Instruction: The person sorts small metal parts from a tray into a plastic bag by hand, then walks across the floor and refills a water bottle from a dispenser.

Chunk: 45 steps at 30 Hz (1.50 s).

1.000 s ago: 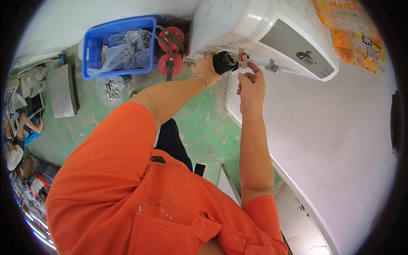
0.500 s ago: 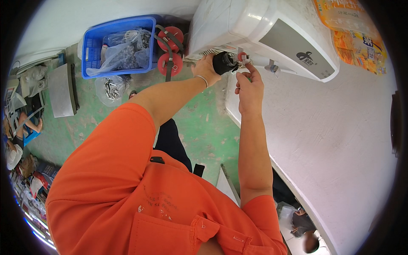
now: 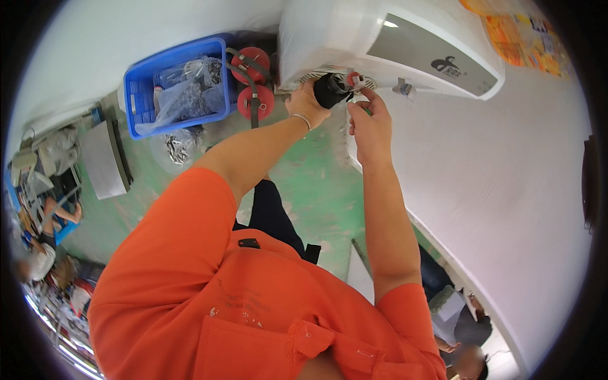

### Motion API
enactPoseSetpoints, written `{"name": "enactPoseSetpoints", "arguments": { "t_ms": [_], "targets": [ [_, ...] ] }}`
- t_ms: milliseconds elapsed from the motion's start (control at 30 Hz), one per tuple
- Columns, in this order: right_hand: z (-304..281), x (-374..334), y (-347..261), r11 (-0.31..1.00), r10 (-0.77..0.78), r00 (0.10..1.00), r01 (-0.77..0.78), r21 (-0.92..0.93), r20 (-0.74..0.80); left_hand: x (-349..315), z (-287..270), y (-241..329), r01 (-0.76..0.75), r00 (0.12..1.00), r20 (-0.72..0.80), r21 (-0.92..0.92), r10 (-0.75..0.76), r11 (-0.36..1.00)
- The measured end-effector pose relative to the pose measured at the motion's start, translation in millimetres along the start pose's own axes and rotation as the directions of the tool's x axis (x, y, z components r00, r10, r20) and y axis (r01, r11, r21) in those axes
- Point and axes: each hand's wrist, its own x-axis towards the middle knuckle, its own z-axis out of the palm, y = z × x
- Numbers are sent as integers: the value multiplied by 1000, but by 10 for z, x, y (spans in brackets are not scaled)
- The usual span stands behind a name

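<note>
My left hand point(image 3: 306, 104) is wrapped round a black bottle point(image 3: 329, 92), tilted with its mouth toward the red-and-white tap point(image 3: 354, 80) of a white water dispenser point(image 3: 329, 38). The bottle's mouth is right by the tap; whether water runs, I cannot make out. My right hand point(image 3: 372, 123) is at the tap's other side, its index finger bent against the tap's lever and the other fingers curled in. A second, pale tap point(image 3: 403, 90) sticks out farther right on the dispenser.
A blue basket point(image 3: 130, 101) with plastic bags of small parts stands left, beside two red fire extinguishers point(image 3: 255, 102) with dark hoses. A clear bag of metal pieces point(image 3: 178, 148) lies in front. Orange packaging point(image 3: 525, 41) is at far right. People sit at left and lower right.
The view has shifted slightly, so the dispenser and basket sit a little differently. Both hands stay at the tap; the bottle looks slightly nearer the tap.
</note>
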Motion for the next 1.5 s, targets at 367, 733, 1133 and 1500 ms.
{"name": "enactPoseSetpoints", "arguments": {
  "t_ms": [367,733,1133,1500],
  "targets": [
    [26,55,201,994,-100,991,96,-44,-92,192,200,-265,-116,992,27,-162,122,980],
    [46,22,112,999,-31,996,30,-17,-84,266,262,-348,-182,982,11,-197,188,963],
    [3,34,123,998,49,999,-49,49,14,80,40,-79,-86,996,30,-42,88,995],
    [-24,15,80,994,33,999,-34,99,21,78,56,-72,-26,999,42,-20,26,999]
  ]
}}
